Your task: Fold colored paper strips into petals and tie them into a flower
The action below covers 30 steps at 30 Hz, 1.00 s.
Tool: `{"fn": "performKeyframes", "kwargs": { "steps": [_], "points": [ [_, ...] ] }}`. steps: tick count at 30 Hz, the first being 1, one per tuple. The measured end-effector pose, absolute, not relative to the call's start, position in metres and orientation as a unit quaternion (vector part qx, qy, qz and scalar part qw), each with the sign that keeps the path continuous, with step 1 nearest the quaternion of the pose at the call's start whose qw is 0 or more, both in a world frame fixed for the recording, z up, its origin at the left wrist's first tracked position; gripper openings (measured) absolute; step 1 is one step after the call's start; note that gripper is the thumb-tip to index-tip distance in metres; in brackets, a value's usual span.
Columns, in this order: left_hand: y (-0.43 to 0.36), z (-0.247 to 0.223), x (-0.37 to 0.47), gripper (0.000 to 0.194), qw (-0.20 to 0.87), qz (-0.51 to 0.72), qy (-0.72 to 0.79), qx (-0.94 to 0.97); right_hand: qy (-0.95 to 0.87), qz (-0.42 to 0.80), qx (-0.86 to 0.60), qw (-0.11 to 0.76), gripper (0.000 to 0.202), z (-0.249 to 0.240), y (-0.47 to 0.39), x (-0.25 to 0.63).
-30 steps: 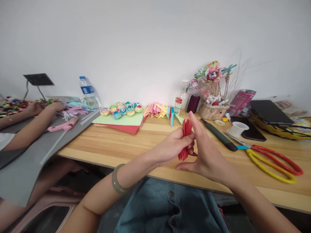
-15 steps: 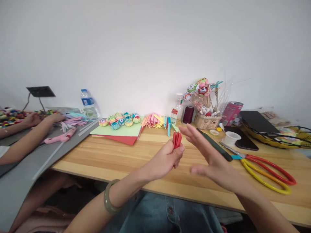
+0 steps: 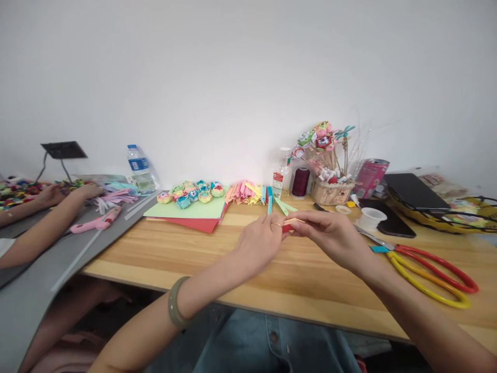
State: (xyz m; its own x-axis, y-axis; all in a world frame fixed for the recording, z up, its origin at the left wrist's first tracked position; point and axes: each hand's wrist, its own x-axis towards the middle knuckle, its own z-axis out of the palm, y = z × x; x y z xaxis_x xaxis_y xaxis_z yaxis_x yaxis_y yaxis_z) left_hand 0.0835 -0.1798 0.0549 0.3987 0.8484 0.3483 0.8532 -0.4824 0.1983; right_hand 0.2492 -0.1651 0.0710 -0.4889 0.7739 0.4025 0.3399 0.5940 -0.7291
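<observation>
Over the wooden table, my left hand (image 3: 259,239) is closed on a small piece of folded red paper (image 3: 288,227). My right hand (image 3: 334,234) pinches the other end of it between thumb and fingers. A pale orange edge shows along the top of the paper; the fingers cover most of the rest. Just behind the hands lie green paper strips (image 3: 285,206), blue strips (image 3: 269,199) and a bundle of folded pink and yellow paper pieces (image 3: 245,192).
Large scissors (image 3: 430,267) with red and yellow handles lie to the right, near a white spool (image 3: 371,216) and a phone (image 3: 398,223). Paper flowers (image 3: 193,195) rest on green sheets (image 3: 166,210). At left, another person's arms (image 3: 58,223) reach over a grey table.
My right hand has come in from the right and now grips the red paper. The paper has tipped from upright to nearly flat between both hands.
</observation>
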Motion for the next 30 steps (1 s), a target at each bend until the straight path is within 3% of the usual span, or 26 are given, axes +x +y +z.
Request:
{"fn": "performKeyframes", "kwargs": {
  "steps": [5, 11, 20, 26, 30],
  "points": [
    [-0.166, 0.046, 0.066, 0.037, -0.155, -0.296, -0.413, -0.847, -0.784, 0.24, -0.395, 0.414, 0.025, 0.041, -0.152, 0.26],
    [-0.143, 0.017, 0.06, 0.036, -0.322, -0.292, -0.433, -0.79, -0.83, 0.15, -0.389, 0.37, 0.024, 0.009, -0.138, 0.265],
    [-0.102, -0.006, 0.061, 0.029, -0.166, -0.223, -0.424, -0.862, -0.934, -0.108, -0.277, 0.2, 0.033, -0.015, -0.098, 0.279],
    [-0.094, -0.021, 0.063, 0.033, -0.162, -0.197, -0.44, -0.861, -0.938, -0.163, -0.264, 0.153, 0.032, -0.015, -0.096, 0.275],
    [-0.092, -0.02, 0.065, 0.029, -0.257, -0.208, -0.474, -0.816, -0.93, -0.185, -0.271, 0.166, 0.034, -0.018, -0.101, 0.272]
  ]
}}
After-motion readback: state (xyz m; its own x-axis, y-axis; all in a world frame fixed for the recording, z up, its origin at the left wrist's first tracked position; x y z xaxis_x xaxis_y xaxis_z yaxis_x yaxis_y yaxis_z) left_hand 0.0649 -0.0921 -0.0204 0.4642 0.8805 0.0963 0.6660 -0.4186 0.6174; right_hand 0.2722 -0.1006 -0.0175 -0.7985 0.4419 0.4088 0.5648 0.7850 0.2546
